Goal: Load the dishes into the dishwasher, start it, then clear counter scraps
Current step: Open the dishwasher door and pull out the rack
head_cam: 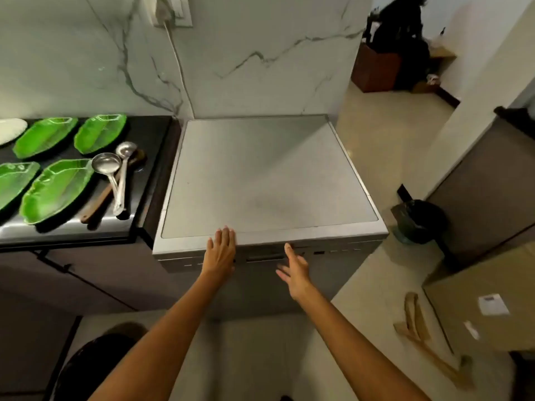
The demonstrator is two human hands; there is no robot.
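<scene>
A grey dishwasher (260, 175) stands in the middle with its door closed and its flat top bare. My left hand (221, 250) lies flat with straight fingers on the front edge of that top. My right hand (295, 270) hovers open just in front of the door's upper edge, near the handle slot (265, 259), and I cannot tell whether it touches. Several green leaf-shaped plates (58, 189) lie on the dark counter (147, 140) to the left. Beside them rest two steel ladles (115, 172) and a wooden-handled utensil (95, 204).
A white plug and cord (170, 39) hang down the marble wall behind the dishwasher. A black-bagged bin (419, 221) stands on the floor to the right, near a cardboard box (486, 299). A strip of cardboard (419, 334) lies on the floor.
</scene>
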